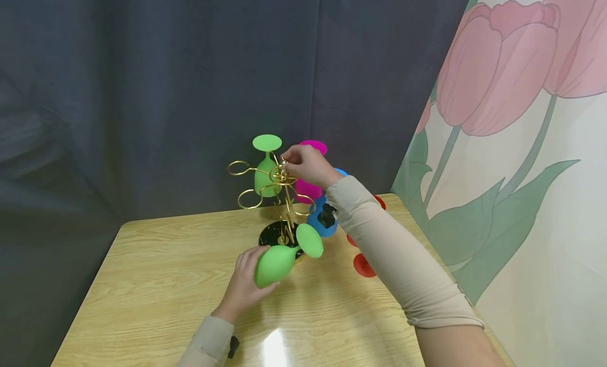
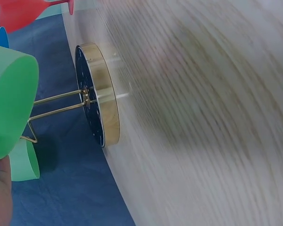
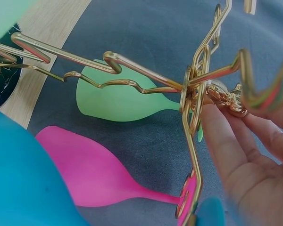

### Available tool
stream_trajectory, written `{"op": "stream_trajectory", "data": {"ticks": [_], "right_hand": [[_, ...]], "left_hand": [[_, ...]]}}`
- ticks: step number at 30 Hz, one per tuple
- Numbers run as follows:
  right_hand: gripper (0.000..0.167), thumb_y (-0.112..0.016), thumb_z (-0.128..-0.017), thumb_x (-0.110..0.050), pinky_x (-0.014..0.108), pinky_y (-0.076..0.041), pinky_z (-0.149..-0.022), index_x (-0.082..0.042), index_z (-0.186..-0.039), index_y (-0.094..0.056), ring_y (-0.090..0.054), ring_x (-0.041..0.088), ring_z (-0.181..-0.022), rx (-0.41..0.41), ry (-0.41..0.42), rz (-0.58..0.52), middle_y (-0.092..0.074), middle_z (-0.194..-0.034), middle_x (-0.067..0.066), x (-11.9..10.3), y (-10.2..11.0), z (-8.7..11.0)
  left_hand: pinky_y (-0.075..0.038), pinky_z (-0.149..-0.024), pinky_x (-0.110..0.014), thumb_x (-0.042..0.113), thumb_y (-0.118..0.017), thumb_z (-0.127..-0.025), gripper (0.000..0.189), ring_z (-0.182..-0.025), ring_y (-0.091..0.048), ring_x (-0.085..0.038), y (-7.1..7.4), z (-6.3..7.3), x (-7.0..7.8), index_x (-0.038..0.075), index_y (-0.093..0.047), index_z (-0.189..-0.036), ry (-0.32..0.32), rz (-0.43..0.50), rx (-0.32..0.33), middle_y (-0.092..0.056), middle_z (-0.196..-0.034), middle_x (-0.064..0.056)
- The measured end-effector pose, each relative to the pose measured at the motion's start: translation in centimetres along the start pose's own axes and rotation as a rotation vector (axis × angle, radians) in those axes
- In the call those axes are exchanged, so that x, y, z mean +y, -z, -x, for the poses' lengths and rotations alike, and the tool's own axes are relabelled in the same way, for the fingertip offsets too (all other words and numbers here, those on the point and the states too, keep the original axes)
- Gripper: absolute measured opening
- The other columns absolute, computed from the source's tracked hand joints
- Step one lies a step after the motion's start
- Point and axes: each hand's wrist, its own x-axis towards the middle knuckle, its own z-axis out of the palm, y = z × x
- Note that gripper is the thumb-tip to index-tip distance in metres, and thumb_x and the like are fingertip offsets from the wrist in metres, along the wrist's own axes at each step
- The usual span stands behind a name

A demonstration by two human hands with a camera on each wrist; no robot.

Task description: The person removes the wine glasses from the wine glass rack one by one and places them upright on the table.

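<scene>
My left hand [image 1: 239, 288] holds a green wine glass [image 1: 276, 264] round its bowl, tilted with its foot up to the right, in front of a gold rack. In the left wrist view the mouth of that glass [image 2: 12, 106] faces the rack's base. At the top of the rack, my right hand [image 1: 312, 165] pinches the shiny gold finial [image 3: 233, 100] with its fingertips. Another green glass [image 1: 265, 177] hangs upside down at the back of the rack, and a magenta glass [image 3: 94, 169] hangs near it. A blue glass [image 1: 316, 224] is on the right, partly behind my right forearm.
The rack's round black base [image 1: 270, 234] has a gold rim and stands on the wooden table [image 1: 166, 283]. Red glasses [image 1: 364, 266] are right of the rack, partly hidden by my right arm. A dark curtain [image 1: 199, 93] hangs behind, and a tulip-patterned wall [image 1: 502, 172] stands right.
</scene>
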Motion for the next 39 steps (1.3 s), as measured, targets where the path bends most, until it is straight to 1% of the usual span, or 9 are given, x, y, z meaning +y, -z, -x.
{"op": "stream_trajectory", "data": {"ticks": [7, 12, 16, 20, 28, 31, 33, 39], "right_hand": [[0.022, -0.060, -0.100, -0.004, 0.030, -0.058, -0.083, 0.007, -0.118, -0.064, -0.068, 0.024, -0.092, 0.002, 0.006, 0.016, -0.069, -0.104, 0.019, 0.1, 0.2, 0.1], [0.022, -0.060, -0.100, -0.004, 0.031, -0.058, -0.084, 0.007, -0.119, -0.064, -0.069, 0.026, -0.094, 0.008, 0.003, 0.013, -0.070, -0.106, 0.020, 0.0, 0.2, 0.2], [0.024, -0.059, -0.100, -0.003, 0.032, -0.057, -0.085, 0.007, -0.122, -0.064, -0.069, 0.028, -0.098, 0.018, -0.002, 0.014, -0.069, -0.109, 0.020, -0.2, 0.2, 0.4], [0.026, -0.059, -0.100, -0.004, 0.034, -0.057, -0.087, 0.006, -0.124, -0.064, -0.068, 0.028, -0.101, 0.035, 0.002, 0.040, -0.069, -0.112, 0.020, -0.4, 0.1, 0.6], [0.030, -0.061, -0.101, -0.008, 0.035, -0.055, -0.091, 0.002, -0.130, -0.064, -0.066, 0.028, -0.108, 0.064, -0.008, 0.049, -0.068, -0.118, 0.017, -0.3, -0.4, 0.9], [0.034, -0.062, -0.101, -0.009, 0.035, -0.054, -0.094, 0.001, -0.134, -0.062, -0.064, 0.029, -0.113, 0.075, -0.009, 0.042, -0.067, -0.125, 0.017, -0.3, -0.5, 1.4], [0.036, -0.062, -0.100, -0.008, 0.036, -0.053, -0.096, 0.001, -0.135, -0.061, -0.062, 0.029, -0.115, 0.085, -0.010, 0.026, -0.066, -0.128, 0.016, -0.2, -0.5, 1.8], [0.036, -0.062, -0.099, -0.005, 0.037, -0.051, -0.099, -0.002, -0.135, -0.062, -0.062, 0.029, -0.118, 0.095, 0.005, -0.028, -0.065, -0.131, 0.014, -0.1, -0.2, 3.6]], "left_hand": [[-0.049, -0.097, -0.060, 0.022, -0.096, -0.062, 0.089, -0.123, -0.050, -0.036, 0.4, -0.2, 0.0, 0.008, -0.054, -0.140, -0.028, -0.067, -0.044, -0.055, -0.133, -0.016], [-0.049, -0.096, -0.059, 0.027, -0.096, -0.062, 0.089, -0.119, -0.052, -0.035, 0.8, -0.5, 0.4, 0.008, -0.057, -0.139, -0.058, -0.115, -0.081, -0.057, -0.129, -0.016], [-0.050, -0.096, -0.057, 0.030, -0.097, -0.062, 0.088, -0.117, -0.053, -0.035, 1.0, -0.7, 0.8, 0.009, -0.059, -0.138, -0.046, -0.140, -0.134, -0.059, -0.127, -0.015], [-0.050, -0.095, -0.055, 0.034, -0.096, -0.062, 0.087, -0.117, -0.053, -0.033, 1.3, -0.9, 1.2, 0.011, -0.060, -0.138, -0.026, -0.164, -0.192, -0.059, -0.128, -0.012], [-0.048, -0.098, -0.054, 0.038, -0.095, -0.064, 0.087, -0.115, -0.053, -0.028, 2.0, -1.2, 2.2, 0.015, -0.060, -0.139, -0.031, -0.203, -0.279, -0.059, -0.127, -0.008], [-0.048, -0.099, -0.053, 0.040, -0.094, -0.064, 0.087, -0.115, -0.052, -0.027, 2.2, -1.2, 2.6, 0.015, -0.059, -0.140, -0.035, -0.218, -0.302, -0.058, -0.128, -0.008], [-0.048, -0.099, -0.053, 0.041, -0.094, -0.064, 0.087, -0.115, -0.053, -0.027, 2.4, -1.2, 2.8, 0.014, -0.059, -0.140, -0.044, -0.228, -0.307, -0.059, -0.128, -0.008], [-0.048, -0.099, -0.051, 0.041, -0.093, -0.065, 0.086, -0.116, -0.052, -0.026, 2.6, -1.5, 3.2, 0.013, -0.060, -0.139, -0.073, -0.252, -0.319, -0.059, -0.128, -0.007]]}}
